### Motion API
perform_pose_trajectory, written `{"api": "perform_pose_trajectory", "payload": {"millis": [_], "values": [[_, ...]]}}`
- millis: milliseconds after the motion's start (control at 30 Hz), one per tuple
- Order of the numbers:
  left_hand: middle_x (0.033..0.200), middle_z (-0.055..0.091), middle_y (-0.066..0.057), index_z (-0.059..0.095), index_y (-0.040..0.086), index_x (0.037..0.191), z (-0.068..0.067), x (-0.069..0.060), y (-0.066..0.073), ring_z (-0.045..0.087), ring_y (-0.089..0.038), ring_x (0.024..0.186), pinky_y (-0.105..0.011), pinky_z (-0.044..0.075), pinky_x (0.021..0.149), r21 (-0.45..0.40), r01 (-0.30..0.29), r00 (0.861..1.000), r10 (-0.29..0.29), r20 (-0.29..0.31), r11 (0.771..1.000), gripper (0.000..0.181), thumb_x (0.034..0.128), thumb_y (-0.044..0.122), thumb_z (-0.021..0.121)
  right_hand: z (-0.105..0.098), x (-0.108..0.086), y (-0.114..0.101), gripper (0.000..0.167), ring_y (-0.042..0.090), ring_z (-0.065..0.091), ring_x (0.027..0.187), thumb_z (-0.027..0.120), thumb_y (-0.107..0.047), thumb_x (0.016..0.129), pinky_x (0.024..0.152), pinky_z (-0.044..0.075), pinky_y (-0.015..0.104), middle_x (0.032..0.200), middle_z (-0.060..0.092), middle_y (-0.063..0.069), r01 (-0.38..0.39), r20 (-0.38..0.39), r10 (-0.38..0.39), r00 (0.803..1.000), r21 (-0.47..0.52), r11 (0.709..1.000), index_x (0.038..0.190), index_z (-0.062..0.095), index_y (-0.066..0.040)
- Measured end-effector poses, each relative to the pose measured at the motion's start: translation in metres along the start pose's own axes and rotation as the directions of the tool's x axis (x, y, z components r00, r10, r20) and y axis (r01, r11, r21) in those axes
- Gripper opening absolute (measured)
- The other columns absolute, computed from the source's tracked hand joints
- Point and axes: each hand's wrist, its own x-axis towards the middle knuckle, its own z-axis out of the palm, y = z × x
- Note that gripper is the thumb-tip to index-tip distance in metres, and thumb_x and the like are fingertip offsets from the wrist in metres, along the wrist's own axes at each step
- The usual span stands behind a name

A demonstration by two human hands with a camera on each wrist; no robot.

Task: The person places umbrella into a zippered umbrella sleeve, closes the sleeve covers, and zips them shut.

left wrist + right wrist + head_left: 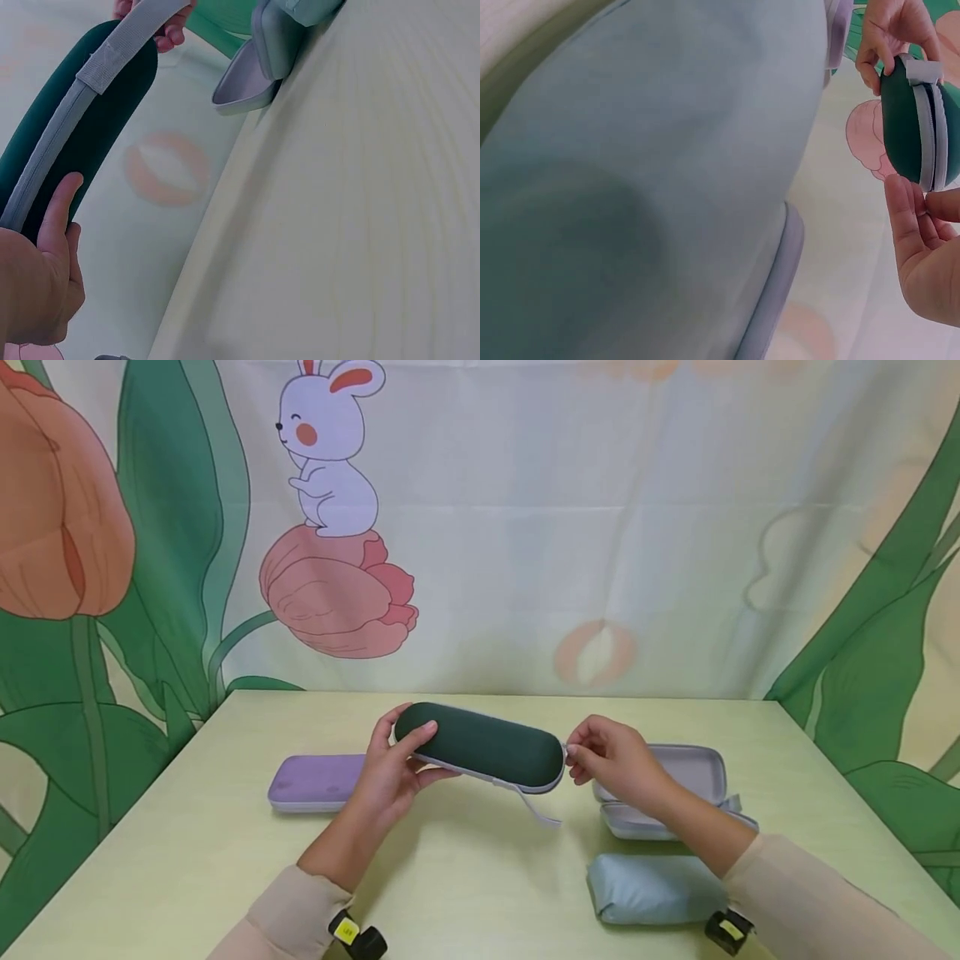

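Note:
A dark green zippered case (480, 743) with rounded ends is held up above the table. My left hand (386, 789) grips its left end, thumb on the top face and fingers below. At the case's right end, my right hand (618, 764) pinches what looks like a small zipper pull (569, 750). A grey strap (538, 810) hangs from the near side; the left wrist view shows this strap (124, 56) beside the grey zipper band (49, 154). In the right wrist view, a dark line runs between the zipper tapes (928, 135); how far they are parted is unclear.
A purple case (315, 781) lies closed at the left, partly behind my left hand. Right of centre stands an opened grey-lilac case (690, 772), partly covered by my right arm. Nearer me lies a light blue wrapped bundle (652, 889). A printed curtain (510, 527) hangs behind the table.

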Motion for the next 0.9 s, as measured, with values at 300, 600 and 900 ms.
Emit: {"api": "perform_pose_trajectory", "payload": {"millis": [300, 600, 900], "values": [[0.129, 0.051, -0.013, 0.041, 0.022, 0.126, 0.003, -0.003, 0.002, 0.070, -0.028, 0.093, -0.052, 0.055, 0.074, 0.008, -0.057, 0.997, 0.057, -0.051, 0.998, 0.047, 0.0905, 0.004, 0.068, -0.005, -0.005, -0.005, 0.007, 0.023, 0.065, 0.067, 0.064, 0.000, 0.092, 0.064, 0.058, 0.030, 0.078, 0.064, 0.010, -0.018, -0.029, 0.017, 0.999, -0.040, 0.999, 0.094, 0.058, 0.003], [0.127, 0.050, -0.013, 0.040, 0.022, 0.122, 0.010, -0.009, 0.001, 0.070, -0.027, 0.092, -0.052, 0.055, 0.073, -0.036, -0.083, 0.991, 0.079, -0.107, 0.996, 0.047, 0.0898, 0.004, 0.069, -0.003, -0.012, -0.011, 0.008, 0.023, 0.065, 0.065, 0.066, -0.001, 0.091, 0.064, 0.057, 0.029, 0.078, 0.065, 0.012, -0.018, -0.047, 0.017, 0.999, -0.013, 1.000, 0.093, 0.060, 0.004], [0.122, 0.055, -0.015, 0.037, 0.019, 0.119, 0.022, -0.014, -0.004, 0.072, -0.028, 0.084, -0.052, 0.056, 0.070, -0.097, -0.112, 0.979, 0.093, -0.182, 0.989, 0.048, 0.0877, 0.002, 0.070, 0.005, -0.016, -0.014, 0.007, 0.026, 0.066, 0.062, 0.067, -0.003, 0.090, 0.059, 0.056, 0.032, 0.078, 0.068, 0.008, 0.006, -0.059, -0.007, 0.998, -0.022, 1.000, 0.093, 0.063, 0.002]]}}
